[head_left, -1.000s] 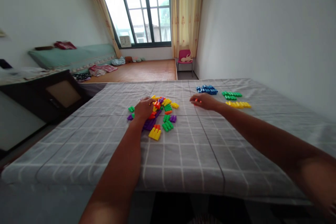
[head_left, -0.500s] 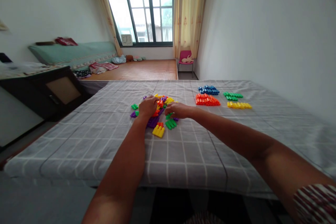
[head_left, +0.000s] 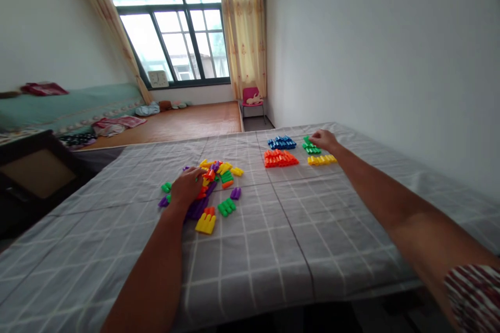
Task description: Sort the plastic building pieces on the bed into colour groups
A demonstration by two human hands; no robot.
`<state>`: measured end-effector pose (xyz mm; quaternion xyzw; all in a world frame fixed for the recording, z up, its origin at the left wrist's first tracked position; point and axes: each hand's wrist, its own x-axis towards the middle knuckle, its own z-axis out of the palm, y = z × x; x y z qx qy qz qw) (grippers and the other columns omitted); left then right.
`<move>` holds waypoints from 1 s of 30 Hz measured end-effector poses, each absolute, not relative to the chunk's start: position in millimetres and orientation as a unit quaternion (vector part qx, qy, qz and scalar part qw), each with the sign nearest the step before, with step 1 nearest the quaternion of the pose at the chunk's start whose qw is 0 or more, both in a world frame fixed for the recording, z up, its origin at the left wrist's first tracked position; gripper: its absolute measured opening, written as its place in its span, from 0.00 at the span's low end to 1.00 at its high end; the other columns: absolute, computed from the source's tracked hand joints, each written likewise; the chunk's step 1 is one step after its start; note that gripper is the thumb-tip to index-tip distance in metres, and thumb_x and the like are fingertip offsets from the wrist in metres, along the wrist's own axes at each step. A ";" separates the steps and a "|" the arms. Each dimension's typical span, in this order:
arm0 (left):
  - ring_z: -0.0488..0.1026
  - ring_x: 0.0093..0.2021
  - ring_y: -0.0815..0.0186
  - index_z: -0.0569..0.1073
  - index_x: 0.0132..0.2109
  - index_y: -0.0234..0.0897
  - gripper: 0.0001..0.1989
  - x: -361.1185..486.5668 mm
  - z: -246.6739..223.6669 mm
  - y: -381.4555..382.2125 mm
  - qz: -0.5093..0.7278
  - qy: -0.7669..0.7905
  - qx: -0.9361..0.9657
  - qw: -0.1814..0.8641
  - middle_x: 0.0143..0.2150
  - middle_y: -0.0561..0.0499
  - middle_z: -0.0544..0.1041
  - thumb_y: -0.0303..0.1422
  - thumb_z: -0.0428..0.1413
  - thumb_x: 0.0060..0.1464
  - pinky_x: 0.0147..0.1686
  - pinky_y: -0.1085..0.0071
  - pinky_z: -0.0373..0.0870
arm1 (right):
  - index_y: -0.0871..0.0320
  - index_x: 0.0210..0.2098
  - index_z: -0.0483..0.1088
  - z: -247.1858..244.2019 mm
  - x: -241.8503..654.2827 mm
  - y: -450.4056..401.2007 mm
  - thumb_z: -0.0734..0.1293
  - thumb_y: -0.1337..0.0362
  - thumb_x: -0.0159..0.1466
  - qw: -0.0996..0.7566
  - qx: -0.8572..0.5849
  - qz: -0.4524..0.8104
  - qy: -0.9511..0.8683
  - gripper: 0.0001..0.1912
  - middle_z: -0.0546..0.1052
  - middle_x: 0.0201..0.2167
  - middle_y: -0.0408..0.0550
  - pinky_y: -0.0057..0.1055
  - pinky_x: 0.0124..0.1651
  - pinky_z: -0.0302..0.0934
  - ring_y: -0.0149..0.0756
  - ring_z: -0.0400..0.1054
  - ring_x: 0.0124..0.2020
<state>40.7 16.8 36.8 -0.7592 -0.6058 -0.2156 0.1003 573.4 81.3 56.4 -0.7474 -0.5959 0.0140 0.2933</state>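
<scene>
So our left hand (head_left: 188, 186) is resting at the left side of the mixed pile (head_left: 213, 167), fingers bent over the blocks. Can't tell if they're pinching one, and that hand and forearm hide part of the heap from us. Our right hand (head_left: 325, 140) is over at the green group (head_left: 311, 149), fingertips drawn in narrow at its far edge, right by a green block. Whether they're actually gripping it, we can't tell.

Pretty tight quarters over there: the blue stack (head_left: 282, 143) and orange stack (head_left: 280, 158) sit just left of the green ones, and the yellow row (head_left: 322, 159) is on the near side, close to our right wrist. Between our arms, a loose green piece (head_left: 227, 207), a purple piece (head_left: 235, 193) and a yellow piece (head_left: 205, 223) lie around the near side of the pile. It's all on a grey checked cloth (head_left: 250, 260). Past the table we've got a low wooden platform (head_left: 195, 117), a pink chair (head_left: 251, 97) with a plush toy on it, and a clock (head_left: 158, 78) by the window.
</scene>
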 end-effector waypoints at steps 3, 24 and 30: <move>0.75 0.48 0.62 0.78 0.47 0.43 0.17 39.2 37.5 16.9 -0.212 -0.606 -0.760 0.101 0.50 0.50 0.77 0.33 0.46 0.60 0.44 0.70 0.70 | 0.61 0.31 0.76 44.8 627.0 81.2 0.70 0.63 0.57 0.210 -0.809 -0.022 -0.549 0.07 0.80 0.33 0.55 0.30 0.35 0.60 0.38 0.72 0.34; 0.74 0.49 0.63 0.78 0.46 0.44 0.15 49.6 41.6 6.7 -0.225 -0.615 -0.751 0.082 0.49 0.51 0.78 0.31 0.48 0.59 0.45 0.71 0.69 | 0.57 0.41 0.76 50.3 470.7 60.5 0.65 0.62 0.63 0.268 -0.554 -0.021 -0.788 0.10 0.79 0.37 0.49 0.29 0.41 0.61 0.35 0.71 0.36; 0.74 0.48 0.63 0.78 0.46 0.45 0.15 51.2 42.5 2.2 -0.234 -0.615 -0.750 0.071 0.48 0.51 0.78 0.31 0.48 0.60 0.46 0.71 0.68 | 0.58 0.44 0.76 39.8 319.2 28.0 0.62 0.68 0.65 0.190 -0.327 0.031 -0.925 0.12 0.78 0.42 0.51 0.30 0.47 0.62 0.36 0.71 0.42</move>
